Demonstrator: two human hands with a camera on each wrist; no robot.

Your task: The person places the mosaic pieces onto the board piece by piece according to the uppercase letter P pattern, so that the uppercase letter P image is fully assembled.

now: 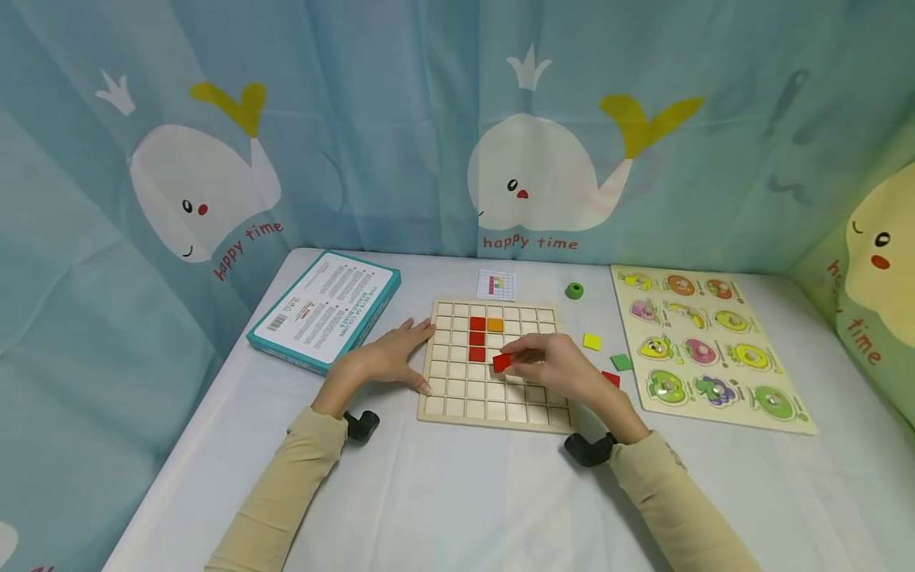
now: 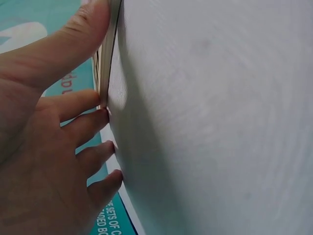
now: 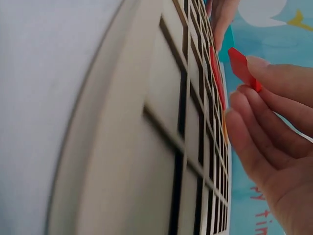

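The desk (image 1: 443, 492), covered in a white cloth, stands against a blue curtain (image 1: 400, 95) printed with two whole white whales (image 1: 543, 167) and red lettering; part of another whale shows beyond the desk's right edge. Before you lies one wooden grid board (image 1: 493, 411), central between the desk's left and right edges. Three red tiles (image 1: 477, 339) form a column on it, with one orange tile (image 1: 495, 325) just right of the topmost. Your right hand (image 1: 550, 364) pinches one further red tile (image 1: 503, 363) between thumb and fingers, raised and tilted above the board. Your left hand (image 1: 389, 353) is spread, its thumb and fingertips at the board's left edge, with hold of no tile. Off the board's right edge lie three loose tiles: one yellow (image 1: 592, 342), one green (image 1: 621, 362) and one red (image 1: 611, 379), partly hidden by your right wrist. One card (image 1: 496, 284) and one green bead (image 1: 574, 291) sit near the desk's far edge. One teal box (image 1: 325, 310) occupies the far left corner; one puzzle board (image 1: 758, 419), bearing twelve pictured pieces (image 1: 750, 356), lies toward the right edge.
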